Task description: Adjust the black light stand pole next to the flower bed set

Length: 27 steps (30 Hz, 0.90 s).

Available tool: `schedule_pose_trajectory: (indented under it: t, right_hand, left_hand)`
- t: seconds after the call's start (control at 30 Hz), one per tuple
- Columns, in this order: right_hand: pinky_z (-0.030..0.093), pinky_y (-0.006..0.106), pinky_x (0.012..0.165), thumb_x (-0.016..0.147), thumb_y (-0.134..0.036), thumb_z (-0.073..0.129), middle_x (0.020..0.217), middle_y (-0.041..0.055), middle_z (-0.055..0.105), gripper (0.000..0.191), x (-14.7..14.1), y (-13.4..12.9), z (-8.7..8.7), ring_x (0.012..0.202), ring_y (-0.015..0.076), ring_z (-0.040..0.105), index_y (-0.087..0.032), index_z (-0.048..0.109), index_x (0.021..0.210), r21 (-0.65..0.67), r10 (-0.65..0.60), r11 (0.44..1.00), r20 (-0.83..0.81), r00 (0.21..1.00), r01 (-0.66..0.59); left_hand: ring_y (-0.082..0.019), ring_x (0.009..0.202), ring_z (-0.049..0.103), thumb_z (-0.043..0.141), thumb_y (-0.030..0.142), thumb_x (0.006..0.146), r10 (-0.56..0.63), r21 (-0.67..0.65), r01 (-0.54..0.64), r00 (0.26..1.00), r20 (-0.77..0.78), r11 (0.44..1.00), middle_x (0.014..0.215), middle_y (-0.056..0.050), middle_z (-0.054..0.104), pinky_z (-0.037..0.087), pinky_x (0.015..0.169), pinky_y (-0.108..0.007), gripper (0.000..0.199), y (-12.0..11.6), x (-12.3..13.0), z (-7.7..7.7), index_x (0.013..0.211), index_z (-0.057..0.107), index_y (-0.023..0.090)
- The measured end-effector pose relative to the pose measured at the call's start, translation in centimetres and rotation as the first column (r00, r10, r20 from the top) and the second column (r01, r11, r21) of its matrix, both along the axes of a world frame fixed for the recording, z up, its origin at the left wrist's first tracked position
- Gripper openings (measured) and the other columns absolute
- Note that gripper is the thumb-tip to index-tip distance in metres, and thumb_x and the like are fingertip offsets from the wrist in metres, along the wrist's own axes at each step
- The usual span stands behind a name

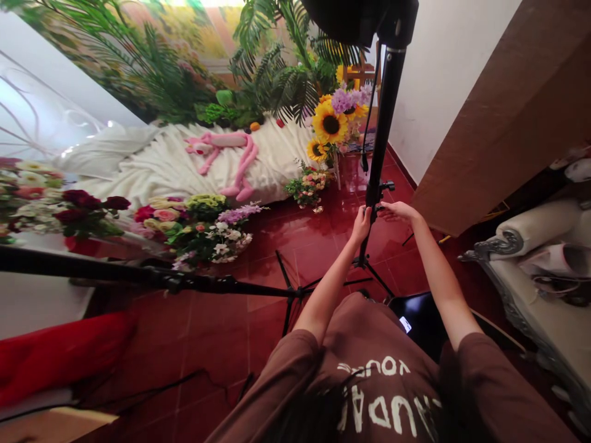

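Observation:
A black light stand (379, 132) rises upright in front of me, with a dark lamp head (351, 18) at its top. My left hand (362, 224) is closed around the pole at about its middle. On the right of the pole, my right hand (398, 210) reaches in with its fingers stretched out, near or touching the pole just below a clamp knob (388, 185). A black cable (365, 161) hangs alongside the pole. The stand's tripod legs (376, 277) are spread on the red tiled floor (309, 246).
A second black stand (203, 283) crosses low on the left. Beyond it are flower bunches (207, 227) and a white-draped bed (157, 163) with a pink plush toy (226, 143). Sunflowers (330, 125) stand behind the pole. A sofa (526, 289) is at right; a cable (175, 381) lies on the floor.

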State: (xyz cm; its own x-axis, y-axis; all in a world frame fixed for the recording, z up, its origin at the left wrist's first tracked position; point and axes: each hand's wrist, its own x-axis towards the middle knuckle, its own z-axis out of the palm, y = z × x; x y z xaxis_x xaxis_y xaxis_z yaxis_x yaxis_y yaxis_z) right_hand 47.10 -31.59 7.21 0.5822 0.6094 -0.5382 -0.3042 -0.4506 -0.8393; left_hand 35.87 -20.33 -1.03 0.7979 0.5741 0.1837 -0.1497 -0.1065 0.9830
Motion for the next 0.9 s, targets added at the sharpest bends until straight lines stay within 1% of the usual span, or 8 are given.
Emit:
schedule_pose_trajectory:
  t: [0.13, 0.3, 0.47, 0.57, 0.67, 0.73, 0.83, 0.9]
  right_hand:
    - [0.056, 0.024, 0.073, 0.085, -0.031, 0.070, 0.086, 0.0086, 0.076, 0.018, 0.8, -0.2, -0.2, 0.068, 0.0111, 0.065, -0.014, 0.072, 0.085, 0.059, 0.026, 0.998, -0.018, 0.999, -0.025]
    - [0.054, 0.025, 0.079, 0.080, -0.030, 0.073, 0.088, 0.0061, 0.075, 0.015, 1.5, -0.4, -1.7, 0.074, 0.0108, 0.064, -0.016, 0.072, 0.084, 0.162, 0.081, 0.983, 0.017, 0.997, -0.083]
    - [0.051, 0.023, 0.082, 0.067, -0.033, 0.079, 0.097, 0.0024, 0.073, 0.028, 1.7, -0.8, -2.8, 0.082, 0.0106, 0.064, -0.019, 0.070, 0.090, 0.327, 0.118, 0.933, 0.115, 0.986, -0.150]
    - [0.051, 0.028, 0.089, 0.060, -0.033, 0.082, 0.100, 0.0022, 0.073, 0.037, 1.9, -0.9, -2.6, 0.090, 0.0135, 0.065, -0.020, 0.070, 0.093, 0.344, 0.134, 0.913, 0.254, 0.958, -0.219]
    - [0.051, 0.034, 0.094, 0.061, -0.030, 0.081, 0.094, 0.0019, 0.073, 0.027, 1.8, -0.6, -2.3, 0.091, 0.0158, 0.066, -0.020, 0.070, 0.084, 0.323, 0.097, 0.914, 0.418, 0.903, -0.247]
    - [0.052, 0.036, 0.093, 0.067, -0.029, 0.076, 0.094, 0.0032, 0.072, 0.013, 1.2, -0.2, -2.4, 0.092, 0.0169, 0.067, -0.020, 0.067, 0.072, 0.319, -0.019, 0.931, 0.526, 0.850, -0.177]
    - [0.051, 0.035, 0.095, 0.077, -0.027, 0.065, 0.104, 0.0053, 0.071, 0.018, -0.3, 0.5, -2.8, 0.101, 0.0183, 0.066, -0.021, 0.064, 0.060, 0.356, -0.238, 0.934, 0.690, 0.684, -0.035]
    - [0.048, 0.035, 0.100, 0.081, -0.026, 0.060, 0.111, 0.0054, 0.070, 0.023, -1.3, 0.7, -3.2, 0.108, 0.0186, 0.064, -0.022, 0.063, 0.059, 0.366, -0.297, 0.931, 0.751, 0.590, 0.003]
  left_hand:
    - [-0.013, 0.083, 0.058, 0.034, 0.066, 0.091, 0.001, 0.016, -0.001, 1.000, 0.026, 1.000, 0.096, -0.007, 0.063, 0.047, 0.078, -0.026, 0.053, -0.1, 0.0, -0.2, 0.101, 0.052, 0.017]
    - [-0.014, 0.080, 0.059, 0.032, 0.072, 0.088, 0.063, 0.027, -0.064, 0.997, 0.033, 0.998, 0.092, -0.007, 0.063, 0.047, 0.078, -0.027, 0.059, -0.5, 0.2, -0.4, 0.100, 0.053, 0.018]
    - [-0.014, 0.079, 0.059, 0.033, 0.072, 0.088, 0.099, 0.009, -0.100, 0.994, 0.044, 0.995, 0.091, -0.006, 0.063, 0.047, 0.078, -0.027, 0.058, -0.8, 0.4, -0.5, 0.099, 0.052, 0.019]
    - [-0.014, 0.081, 0.059, 0.034, 0.072, 0.088, 0.093, 0.009, -0.093, 0.995, 0.030, 0.996, 0.092, -0.006, 0.063, 0.047, 0.078, -0.027, 0.058, -0.7, 0.4, -0.6, 0.101, 0.052, 0.019]
    - [-0.014, 0.079, 0.059, 0.034, 0.069, 0.090, 0.099, 0.012, -0.099, 0.995, 0.010, 0.995, 0.090, -0.006, 0.063, 0.047, 0.077, -0.027, 0.056, -0.7, 0.4, -0.5, 0.102, 0.053, 0.018]
    - [-0.014, 0.078, 0.059, 0.034, 0.066, 0.092, 0.108, 0.020, -0.108, 0.994, -0.003, 0.994, 0.090, -0.006, 0.064, 0.047, 0.076, -0.027, 0.053, -0.8, 0.2, -0.2, 0.105, 0.054, 0.018]
    - [-0.014, 0.079, 0.060, 0.035, 0.063, 0.093, 0.127, 0.038, -0.126, 0.992, -0.026, 0.991, 0.092, -0.005, 0.064, 0.047, 0.076, -0.027, 0.052, -1.1, -0.1, 0.4, 0.114, 0.054, 0.019]
    - [-0.016, 0.085, 0.061, 0.036, 0.061, 0.093, 0.143, 0.057, -0.141, 0.990, -0.022, 0.988, 0.098, -0.006, 0.065, 0.046, 0.080, -0.027, 0.051, -1.1, -0.3, 1.0, 0.119, 0.054, 0.020]
